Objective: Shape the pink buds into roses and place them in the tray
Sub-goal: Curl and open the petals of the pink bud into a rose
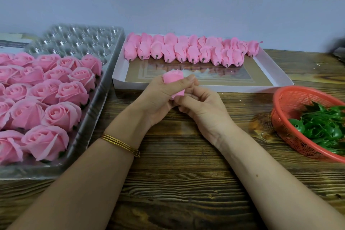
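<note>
A pink bud (172, 76) sits upright between both hands above the table's middle. My left hand (164, 99) wraps its fingers and thumb round the bud. My right hand (201, 107) pinches the bud's lower end from the right, which is mostly hidden. Several unshaped pink buds (186, 50) lie in rows along the far side of a white cardboard box (280, 78). Several finished pink roses (46, 95) fill the near part of a clear plastic tray (104, 82) on the left; its far cells hold nothing.
A red mesh basket (291, 99) with green plastic leaf bases (324, 125) stands at the right edge. The brown wooden table (177, 183) runs under my forearms. A pale wall closes off the back. A gold bangle is on my left wrist.
</note>
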A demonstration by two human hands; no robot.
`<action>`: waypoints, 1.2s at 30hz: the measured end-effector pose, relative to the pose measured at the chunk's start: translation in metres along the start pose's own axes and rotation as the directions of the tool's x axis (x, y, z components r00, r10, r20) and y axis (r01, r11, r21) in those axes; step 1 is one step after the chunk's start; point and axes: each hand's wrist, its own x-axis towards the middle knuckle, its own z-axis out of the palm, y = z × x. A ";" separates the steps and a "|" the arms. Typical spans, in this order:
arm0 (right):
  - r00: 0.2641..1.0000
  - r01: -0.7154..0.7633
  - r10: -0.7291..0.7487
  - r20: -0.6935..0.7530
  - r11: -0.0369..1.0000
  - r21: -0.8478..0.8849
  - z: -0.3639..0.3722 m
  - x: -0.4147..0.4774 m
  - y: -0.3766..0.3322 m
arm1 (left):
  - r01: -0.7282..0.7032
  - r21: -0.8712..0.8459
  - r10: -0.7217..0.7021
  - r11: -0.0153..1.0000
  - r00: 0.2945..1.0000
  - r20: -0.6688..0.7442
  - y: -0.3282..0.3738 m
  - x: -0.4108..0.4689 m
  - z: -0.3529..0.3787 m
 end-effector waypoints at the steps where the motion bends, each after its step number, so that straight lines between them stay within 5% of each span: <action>1: 1.000 -0.003 0.003 0.014 1.000 -0.008 -0.001 0.000 0.000 | -0.006 0.013 0.006 1.000 1.000 0.001 0.000 0.000 0.000; 24: 1.000 -0.005 0.005 0.024 1.000 -0.010 -0.004 0.002 0.000 | -0.006 0.086 0.005 0.996 1.000 0.008 -0.004 -0.001 0.004; 30: 0.994 0.082 -0.092 -0.063 0.986 -0.147 -0.003 0.002 0.005 | -0.061 0.073 0.062 0.995 0.998 -0.015 -0.008 0.002 0.008; 36: 0.999 0.018 -0.020 -0.033 0.998 -0.066 -0.003 0.003 0.003 | -0.094 0.110 0.098 0.989 0.995 -0.028 -0.011 0.005 0.006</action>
